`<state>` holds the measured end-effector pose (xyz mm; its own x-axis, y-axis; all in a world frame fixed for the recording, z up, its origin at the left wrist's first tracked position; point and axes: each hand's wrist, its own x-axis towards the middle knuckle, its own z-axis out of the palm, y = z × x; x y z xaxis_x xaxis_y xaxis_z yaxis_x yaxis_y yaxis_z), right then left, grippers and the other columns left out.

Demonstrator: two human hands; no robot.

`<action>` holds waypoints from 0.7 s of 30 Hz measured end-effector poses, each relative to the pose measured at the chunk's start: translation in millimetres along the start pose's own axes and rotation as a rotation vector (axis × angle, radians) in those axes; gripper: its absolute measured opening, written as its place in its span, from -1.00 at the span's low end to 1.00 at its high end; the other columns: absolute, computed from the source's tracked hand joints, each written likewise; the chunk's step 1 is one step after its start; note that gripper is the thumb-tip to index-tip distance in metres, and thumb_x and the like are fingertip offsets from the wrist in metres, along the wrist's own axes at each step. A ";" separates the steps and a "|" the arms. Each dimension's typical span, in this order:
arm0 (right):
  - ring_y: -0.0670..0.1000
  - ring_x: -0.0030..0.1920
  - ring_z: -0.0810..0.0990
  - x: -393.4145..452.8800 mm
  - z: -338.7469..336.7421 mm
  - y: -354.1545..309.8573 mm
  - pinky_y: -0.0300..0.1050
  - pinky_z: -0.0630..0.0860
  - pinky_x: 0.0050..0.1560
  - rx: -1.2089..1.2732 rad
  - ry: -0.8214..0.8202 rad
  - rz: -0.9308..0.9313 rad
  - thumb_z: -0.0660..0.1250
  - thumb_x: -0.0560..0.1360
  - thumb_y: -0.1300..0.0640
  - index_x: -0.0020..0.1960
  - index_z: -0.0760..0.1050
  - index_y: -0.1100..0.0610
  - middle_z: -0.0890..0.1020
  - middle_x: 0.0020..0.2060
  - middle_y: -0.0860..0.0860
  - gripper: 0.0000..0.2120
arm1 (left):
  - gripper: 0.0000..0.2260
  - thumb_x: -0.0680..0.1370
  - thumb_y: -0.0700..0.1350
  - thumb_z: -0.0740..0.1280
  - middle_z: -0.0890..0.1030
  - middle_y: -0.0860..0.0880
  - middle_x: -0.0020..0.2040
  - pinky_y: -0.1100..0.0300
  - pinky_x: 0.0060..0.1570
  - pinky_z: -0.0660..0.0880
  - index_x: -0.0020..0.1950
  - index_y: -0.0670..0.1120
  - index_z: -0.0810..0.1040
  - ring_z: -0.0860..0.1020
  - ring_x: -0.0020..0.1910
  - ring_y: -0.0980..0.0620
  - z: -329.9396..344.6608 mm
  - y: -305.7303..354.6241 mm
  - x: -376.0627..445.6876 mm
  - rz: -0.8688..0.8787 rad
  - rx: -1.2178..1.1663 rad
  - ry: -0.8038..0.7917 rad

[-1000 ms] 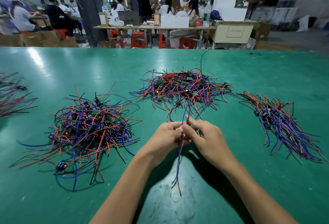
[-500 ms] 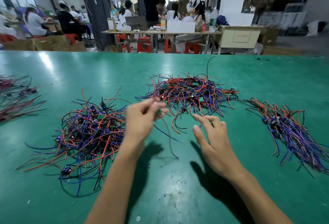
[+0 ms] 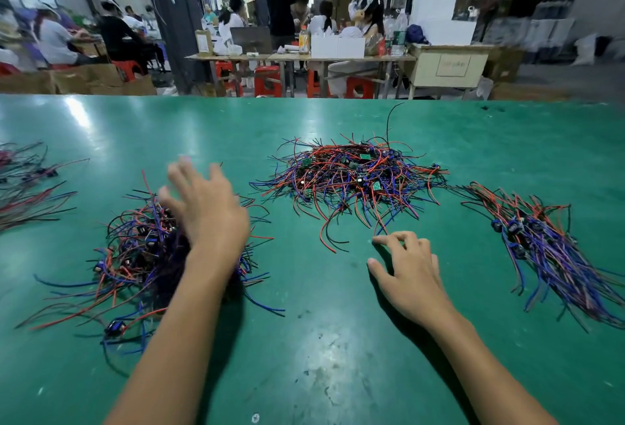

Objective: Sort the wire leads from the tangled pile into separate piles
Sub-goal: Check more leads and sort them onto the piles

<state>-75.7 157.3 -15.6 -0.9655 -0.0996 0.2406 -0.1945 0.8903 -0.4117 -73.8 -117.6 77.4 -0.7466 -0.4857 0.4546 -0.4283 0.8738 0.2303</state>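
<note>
Where the glossy green table [image 3: 338, 340] spreads, a loose round heap of thin red, blue and black wire leads [image 3: 135, 255] lies left under the blurred, spread-fingered left hand [image 3: 209, 215]. The tangled middle pile [image 3: 351, 177] lies farther. The relaxed right hand [image 3: 409, 276] fingertips the table. Combed leads [image 3: 548, 248] slant near-right.

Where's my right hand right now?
In the head view, your right hand rests on the green table, just below the middle wire pile, left of the right pile.
</note>
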 end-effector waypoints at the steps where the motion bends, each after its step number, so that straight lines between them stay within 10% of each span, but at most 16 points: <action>1: 0.03 0.30 0.27 -0.1 0.1 0.5 -0.05 0.20 0.27 0.004 0.001 0.000 0.24 0.60 -0.14 0.39 0.42 -0.10 0.38 0.28 -0.05 -0.62 | -0.67 0.54 -0.07 0.36 0.39 -0.22 0.38 -0.08 0.28 0.16 0.29 -0.09 0.54 0.29 0.39 -0.19 2.9 14.2 -4.6 0.115 -0.061 0.037; 7: 0.01 0.28 0.28 -2.7 -3.3 1.5 -0.10 0.18 0.20 0.048 0.006 -0.015 0.28 0.59 -0.10 0.32 0.48 -0.11 0.40 0.24 -0.08 -0.68 | -0.61 0.63 0.14 0.21 0.61 -0.17 0.11 0.00 0.11 0.44 0.07 -0.15 0.64 0.54 0.15 -0.20 46.4 87.6 -41.5 0.211 -0.125 -0.407; 13: -0.01 0.27 0.29 -2.7 -5.2 2.2 -0.14 0.17 0.16 0.097 0.005 -0.013 0.30 0.58 -0.07 0.28 0.51 -0.12 0.41 0.22 -0.10 -0.72 | -0.78 0.64 0.02 0.25 0.62 -0.18 0.09 0.04 0.06 0.41 -0.11 -0.10 0.41 0.58 0.12 -0.22 60.9 94.5 -48.8 0.188 -0.144 -0.427; 18: -0.04 0.19 0.37 0.2 -4.8 -2.5 -0.14 0.22 0.15 0.209 0.014 -0.032 0.27 0.61 -0.03 0.16 0.62 -0.10 0.49 0.07 -0.14 -0.80 | -0.62 0.59 0.10 0.34 0.65 -0.24 0.07 0.02 0.06 0.52 0.04 -0.24 0.61 0.61 0.09 -0.22 48.8 85.8 -51.7 0.067 -0.390 -0.727; 21: 0.04 0.07 0.49 2.0 -5.4 -9.0 -0.03 0.39 0.12 0.368 0.004 0.014 0.24 0.64 -0.02 0.04 0.67 0.01 0.63 -0.02 -0.06 -0.76 | -0.62 0.59 0.10 0.37 0.61 -0.16 -0.28 0.17 -0.19 0.45 -0.10 -0.23 0.70 0.54 -0.30 -0.06 39.1 79.6 -67.4 0.043 -0.681 -0.853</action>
<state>-75.0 151.5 -6.7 -0.9681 -0.0859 0.2355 -0.2308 0.6720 -0.7036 -77.5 -16.2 31.4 -0.9740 -0.0804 -0.2120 -0.2178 0.5922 0.7758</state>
